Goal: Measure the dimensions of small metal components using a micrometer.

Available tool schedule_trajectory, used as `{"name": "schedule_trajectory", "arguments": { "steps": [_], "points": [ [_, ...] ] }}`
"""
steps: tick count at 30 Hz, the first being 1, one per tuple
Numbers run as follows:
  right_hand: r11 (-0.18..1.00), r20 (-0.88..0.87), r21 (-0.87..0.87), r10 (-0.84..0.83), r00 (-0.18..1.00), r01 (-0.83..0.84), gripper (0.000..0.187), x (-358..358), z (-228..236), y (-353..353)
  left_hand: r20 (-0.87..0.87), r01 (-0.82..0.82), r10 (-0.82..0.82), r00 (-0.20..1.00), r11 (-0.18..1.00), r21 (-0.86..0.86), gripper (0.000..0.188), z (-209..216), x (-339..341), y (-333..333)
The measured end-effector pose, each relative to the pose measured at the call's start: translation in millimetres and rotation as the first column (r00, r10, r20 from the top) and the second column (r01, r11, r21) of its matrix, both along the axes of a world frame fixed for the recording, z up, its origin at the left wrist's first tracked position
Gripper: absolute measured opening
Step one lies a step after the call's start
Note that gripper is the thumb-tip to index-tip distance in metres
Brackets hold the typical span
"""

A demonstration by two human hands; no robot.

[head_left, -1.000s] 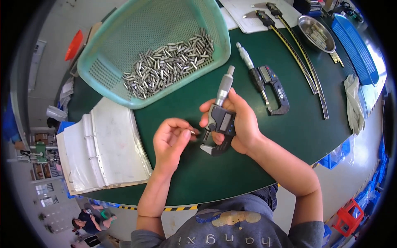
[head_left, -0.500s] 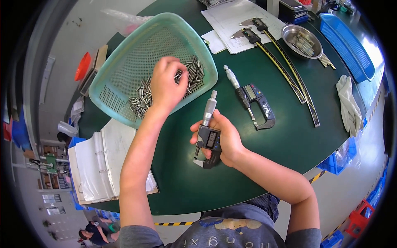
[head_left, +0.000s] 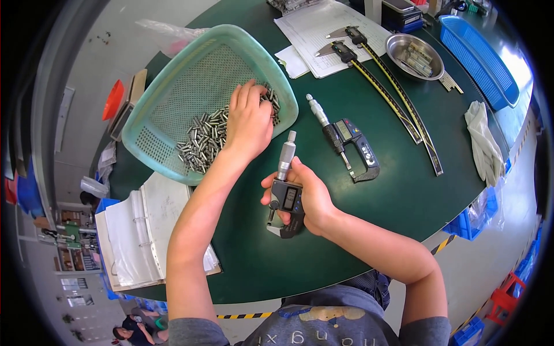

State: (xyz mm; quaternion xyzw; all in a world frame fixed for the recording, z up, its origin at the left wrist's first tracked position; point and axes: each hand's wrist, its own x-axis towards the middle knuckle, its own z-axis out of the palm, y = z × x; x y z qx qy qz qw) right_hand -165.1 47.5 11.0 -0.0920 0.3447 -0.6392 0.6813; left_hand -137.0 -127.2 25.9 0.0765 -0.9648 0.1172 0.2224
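My left hand reaches into a pale green mesh basket, over a heap of short shiny metal pins. Its fingers are stretched and slightly apart, with their tips among the pins at the heap's far side. Over the table, my right hand wraps round a digital micrometer, held with its thimble pointing away from me and its frame toward me. Nothing shows between the micrometer's measuring faces. A second digital micrometer lies on the green table, right of the held one.
Two digital calipers lie beyond, partly on printed sheets. Farther right are a metal bowl of small parts, a blue basket and a white glove. An open ring binder lies near left on the green table.
My left hand has shifted right and lower into the pins, and its curled fingers have straightened. The right hand keeps the micrometer in nearly the same place. The view has shifted slightly.
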Motion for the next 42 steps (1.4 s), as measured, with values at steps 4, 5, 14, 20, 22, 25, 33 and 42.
{"name": "schedule_trajectory", "arguments": {
  "steps": [4, 5, 14, 20, 22, 25, 33, 42],
  "points": [
    [1.0, 0.004, 0.001, -0.004, 1.0, 0.004, 0.058, 2, 1, 0, -0.03, 0.078, -0.078, 0.996, 0.997, -0.006, 0.012, 0, 5, -1],
    [1.0, 0.001, 0.001, 0.001, 1.0, -0.001, 0.058, 2, 1, 1, -0.031, 0.075, -0.075, 0.997, 0.997, -0.007, 0.012, 2, 9, 0],
    [1.0, 0.012, -0.013, -0.027, 1.0, 0.027, 0.059, 1, -4, 1, -0.353, 0.071, 0.368, 0.86, 0.6, 0.797, 0.016, -10, 94, 76],
    [0.998, 0.019, -0.043, -0.041, 0.999, 0.042, 0.061, 1, -2, 2, -0.207, 0.322, 0.624, 0.753, -0.075, 0.944, 0.014, -22, 131, 127],
    [0.998, 0.018, -0.057, -0.023, 1.0, 0.024, 0.059, 1, -3, 2, -0.197, 0.366, 0.62, 0.76, -0.158, 0.917, 0.015, -21, 136, 131],
    [0.998, 0.027, -0.051, -0.031, 0.999, 0.032, 0.059, 1, -2, 3, -0.183, 0.419, 0.602, 0.778, -0.279, 0.864, 0.015, -22, 137, 138],
    [0.999, 0.007, -0.036, -0.025, 1.0, 0.026, 0.059, 1, 0, 3, -0.204, 0.4, 0.559, 0.804, -0.254, 0.881, 0.016, -26, 137, 142],
    [0.999, -0.068, -0.038, -0.033, 0.997, 0.03, 0.059, 0, 0, 4, -0.182, 0.367, 0.524, 0.832, -0.275, 0.889, 0.018, -24, 137, 141]
  ]
}}
